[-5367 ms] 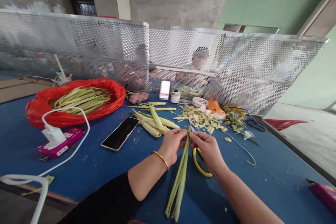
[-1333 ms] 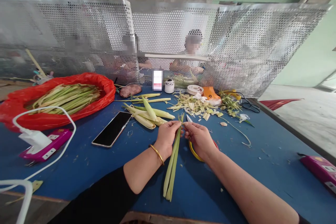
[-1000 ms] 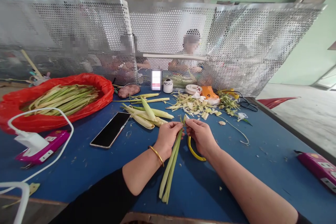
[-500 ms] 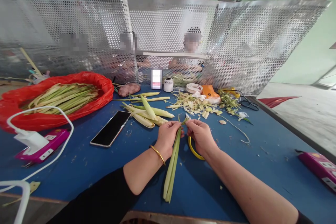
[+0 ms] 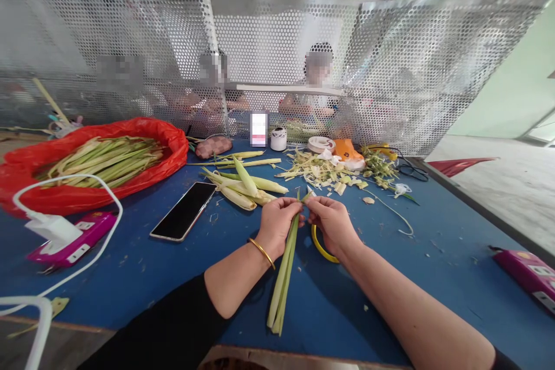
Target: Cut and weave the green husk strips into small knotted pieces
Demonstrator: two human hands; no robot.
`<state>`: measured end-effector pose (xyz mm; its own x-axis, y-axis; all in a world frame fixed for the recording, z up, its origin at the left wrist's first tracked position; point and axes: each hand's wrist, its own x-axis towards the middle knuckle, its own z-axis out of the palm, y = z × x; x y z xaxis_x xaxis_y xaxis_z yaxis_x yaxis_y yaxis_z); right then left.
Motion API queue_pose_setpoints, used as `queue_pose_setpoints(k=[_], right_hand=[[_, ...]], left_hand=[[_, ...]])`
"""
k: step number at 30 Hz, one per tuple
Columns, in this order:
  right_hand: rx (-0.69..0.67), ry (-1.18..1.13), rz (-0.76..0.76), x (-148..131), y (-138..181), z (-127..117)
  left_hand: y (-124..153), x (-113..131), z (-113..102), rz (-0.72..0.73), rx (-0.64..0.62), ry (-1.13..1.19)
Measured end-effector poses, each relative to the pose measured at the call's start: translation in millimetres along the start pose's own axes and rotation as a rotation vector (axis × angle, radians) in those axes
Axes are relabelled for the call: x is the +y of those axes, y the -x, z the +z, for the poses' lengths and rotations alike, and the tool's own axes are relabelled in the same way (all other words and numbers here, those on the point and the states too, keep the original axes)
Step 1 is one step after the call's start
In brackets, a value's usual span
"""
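Left hand (image 5: 277,226) and right hand (image 5: 333,223) — fingertips pinched together — hold the upper end of green leaf strips (image 5: 284,280) over a blue desk (image 5: 416,269), beside yellow-handled scissors (image 5: 319,247).

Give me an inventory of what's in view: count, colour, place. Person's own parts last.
Perforated partition: 1, silver, across the back
People: several, blurred, behind it
Table: 1, blue, foreground
Bag: 1, red, left
Leaf strips: many, yellow-green, in the bag
Power strips: 2, purple, left and right
Charger: 1, white, left
Flat phone: 1, black, left of centre
Upright screen: 1, white, back
Jar: 1, white, back
Packet: 1, orange, back right
Husks: several, pale green, centre
Trimmings: heap, pale, right of the husks
Leaf bundle: 1, green, held
Bangle: 1, gold, left wrist
Left hand: 1, black-sleeved, at the bundle's top
Right hand: 1, bare forearm, same place
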<state>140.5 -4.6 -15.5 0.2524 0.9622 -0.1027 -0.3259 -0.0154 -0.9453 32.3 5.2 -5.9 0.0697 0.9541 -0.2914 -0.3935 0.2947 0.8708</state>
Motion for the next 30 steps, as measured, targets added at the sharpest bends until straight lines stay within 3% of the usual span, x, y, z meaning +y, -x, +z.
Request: queue_pose_setpoints(k=[20,30], right_hand=[[-0.225,-0.187,0.130,7.7,0.6,1.6],[-0.241,-0.247,0.232,5.1,-0.7,-0.8]], left_hand=[[-4.5,-0.6,-3.1,-0.162,-0.140,0.124],[-5.7,-4.5,-3.2,-0.085,-0.123,0.044]])
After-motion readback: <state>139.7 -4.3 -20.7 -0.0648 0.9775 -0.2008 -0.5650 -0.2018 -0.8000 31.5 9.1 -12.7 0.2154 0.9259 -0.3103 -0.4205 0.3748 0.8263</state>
